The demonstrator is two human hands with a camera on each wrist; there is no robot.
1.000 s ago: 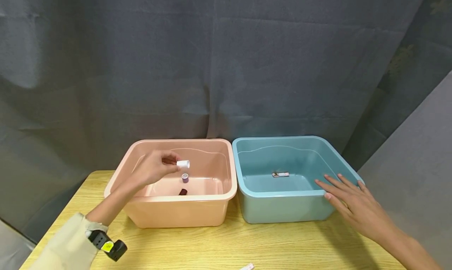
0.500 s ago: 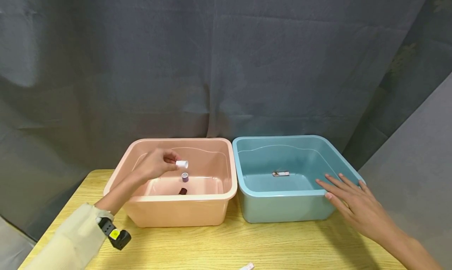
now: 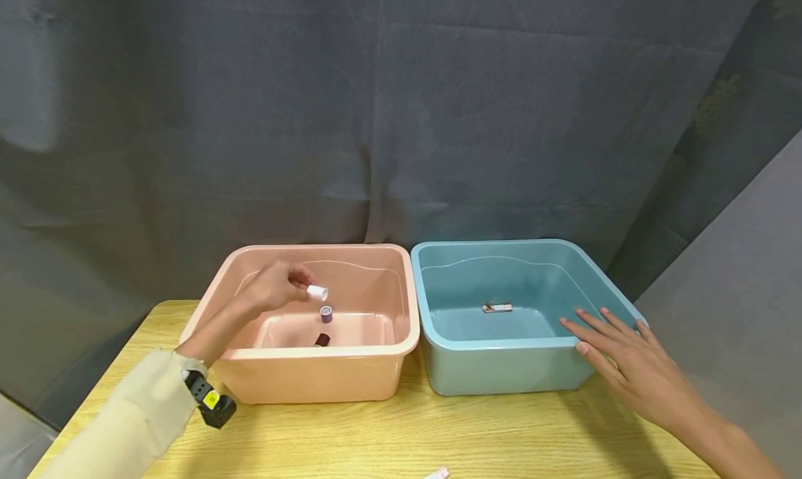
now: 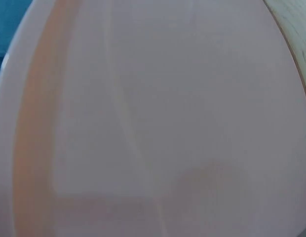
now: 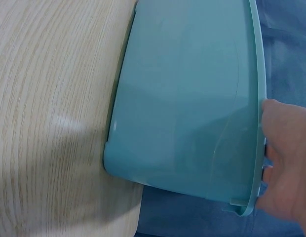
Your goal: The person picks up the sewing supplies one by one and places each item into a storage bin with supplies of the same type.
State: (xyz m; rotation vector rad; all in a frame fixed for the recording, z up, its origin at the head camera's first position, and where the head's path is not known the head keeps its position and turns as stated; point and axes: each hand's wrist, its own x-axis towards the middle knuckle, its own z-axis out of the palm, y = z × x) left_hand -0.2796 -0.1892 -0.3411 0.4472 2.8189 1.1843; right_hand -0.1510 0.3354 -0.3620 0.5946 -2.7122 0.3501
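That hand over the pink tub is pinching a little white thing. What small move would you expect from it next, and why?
Probably carrying it right, toward the blue tub, though lowering it here is possible. The left hand pinches the white spool above the pink tub, clear of the two spools on its floor, while the right hand lies flat on the blue tub's rim.

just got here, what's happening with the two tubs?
A person's left hand pinches a small white cap over the pink tub, above a small purple-topped piece and a dark piece on its floor. The right hand rests open on the blue tub at its near right corner. A small flat item lies inside it.
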